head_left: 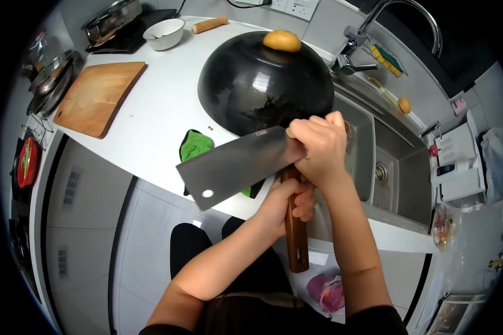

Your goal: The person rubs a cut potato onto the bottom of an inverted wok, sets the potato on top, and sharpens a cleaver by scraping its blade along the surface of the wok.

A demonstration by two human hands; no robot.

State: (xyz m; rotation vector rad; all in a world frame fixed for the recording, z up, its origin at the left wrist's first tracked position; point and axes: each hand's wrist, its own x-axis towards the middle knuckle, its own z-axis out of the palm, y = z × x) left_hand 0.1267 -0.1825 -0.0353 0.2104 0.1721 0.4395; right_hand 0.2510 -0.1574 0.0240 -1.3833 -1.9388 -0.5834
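Observation:
My right hand (pixel 323 146) is closed around the handle end of a cleaver (pixel 235 167), whose broad steel blade points left with a hole near its far corner. Just below, my left hand (pixel 285 204) is wrapped round a brown wooden handle (pixel 297 245) that extends toward me from a black wok (pixel 251 84). The wok lies upside down on the white counter. On its upturned base sits a rounded yellow-brown thing (pixel 282 41) that looks like a potato. A green cloth (pixel 195 145) with black edging lies partly behind the blade. The cleaver's handle is hidden in my fingers.
To the left lies a wooden cutting board (pixel 100 97). Further back are a white bowl (pixel 165 34), a short wooden cylinder (pixel 209 24) and a metal pot (pixel 113 21). A double sink (pixel 369 195) with a curved faucet (pixel 436 33) borders the wok on the right.

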